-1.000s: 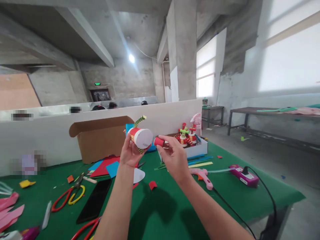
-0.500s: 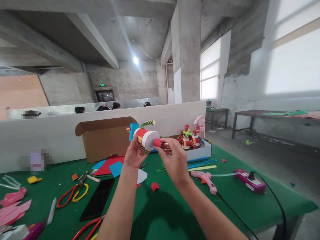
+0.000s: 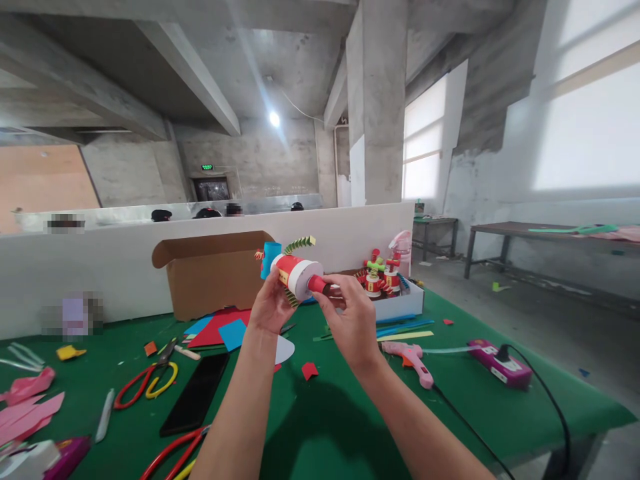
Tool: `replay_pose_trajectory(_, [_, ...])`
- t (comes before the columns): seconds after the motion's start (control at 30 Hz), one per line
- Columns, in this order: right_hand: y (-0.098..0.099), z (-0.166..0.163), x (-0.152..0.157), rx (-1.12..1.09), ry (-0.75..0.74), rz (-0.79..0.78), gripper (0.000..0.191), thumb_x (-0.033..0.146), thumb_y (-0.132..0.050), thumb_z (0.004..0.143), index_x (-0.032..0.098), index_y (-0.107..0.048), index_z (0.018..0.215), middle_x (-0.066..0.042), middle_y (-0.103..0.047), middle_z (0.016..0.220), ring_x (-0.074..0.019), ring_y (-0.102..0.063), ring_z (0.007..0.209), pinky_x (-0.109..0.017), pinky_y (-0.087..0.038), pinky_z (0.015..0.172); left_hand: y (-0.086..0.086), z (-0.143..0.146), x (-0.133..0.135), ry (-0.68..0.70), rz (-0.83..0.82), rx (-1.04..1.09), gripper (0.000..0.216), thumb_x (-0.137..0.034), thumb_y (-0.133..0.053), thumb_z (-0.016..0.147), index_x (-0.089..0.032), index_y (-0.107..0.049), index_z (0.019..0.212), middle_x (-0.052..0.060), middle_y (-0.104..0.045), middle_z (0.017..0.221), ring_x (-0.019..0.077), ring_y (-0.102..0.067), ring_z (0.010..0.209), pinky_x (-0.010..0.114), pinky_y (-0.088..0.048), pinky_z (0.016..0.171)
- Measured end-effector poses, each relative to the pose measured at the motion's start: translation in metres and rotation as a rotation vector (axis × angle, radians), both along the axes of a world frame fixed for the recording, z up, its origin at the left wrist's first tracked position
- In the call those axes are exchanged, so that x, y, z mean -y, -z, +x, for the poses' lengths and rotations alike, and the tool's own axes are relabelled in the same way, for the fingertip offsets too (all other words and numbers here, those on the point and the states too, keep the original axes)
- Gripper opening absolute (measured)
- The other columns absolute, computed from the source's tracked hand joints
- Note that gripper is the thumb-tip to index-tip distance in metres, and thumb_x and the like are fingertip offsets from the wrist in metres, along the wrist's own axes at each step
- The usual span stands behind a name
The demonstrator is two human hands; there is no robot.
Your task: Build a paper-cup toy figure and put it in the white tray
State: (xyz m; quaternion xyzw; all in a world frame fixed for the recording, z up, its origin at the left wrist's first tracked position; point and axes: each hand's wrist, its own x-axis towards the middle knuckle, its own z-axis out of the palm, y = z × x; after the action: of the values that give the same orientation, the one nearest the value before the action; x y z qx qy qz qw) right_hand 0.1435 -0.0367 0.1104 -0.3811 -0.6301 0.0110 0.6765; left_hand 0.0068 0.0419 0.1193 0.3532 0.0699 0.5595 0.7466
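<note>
My left hand (image 3: pixel 269 308) is raised above the green table (image 3: pixel 330 427) and closed around a red and white paper cylinder (image 3: pixel 297 275) with folded green paper strips (image 3: pixel 298 244) sticking out of it. My right hand (image 3: pixel 350 319) pinches a small red paper roll (image 3: pixel 319 285) and holds its end against the cylinder's white end face. Both forearms reach up from the bottom of the view.
An open cardboard box (image 3: pixel 210 270) and a white box of finished paper figures (image 3: pixel 383 277) stand at the back by a white partition. Scissors (image 3: pixel 147 380), a black phone (image 3: pixel 196 395), coloured paper sheets (image 3: pixel 220 331), a pink glue gun (image 3: pixel 411 355) and a purple power strip (image 3: pixel 497 363) lie on the table.
My right hand has brought the small red roll from a gap beside the cylinder up against its white end. The cylinder turned so its end faces right.
</note>
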Motion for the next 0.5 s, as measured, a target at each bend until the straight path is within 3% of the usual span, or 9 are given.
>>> replay_pose_trajectory(0.5, [-0.0015, 0.0012, 0.0025, 0.002, 0.019, 0.004, 0.013, 0.025, -0.057, 0.087, 0.023, -0.060, 0.099, -0.005, -0.062, 0.096, -0.0175, -0.061, 0.087, -0.027, -0.054, 0.070, -0.0051, 0.0048, 0.0074, -0.018, -0.016, -0.033, 0.025, -0.030, -0.046, 0.092, -0.017, -0.066, 0.098, 0.003, -0.075, 0.082, 0.0171, -0.071, 0.074, 0.026, -0.058, 0.065])
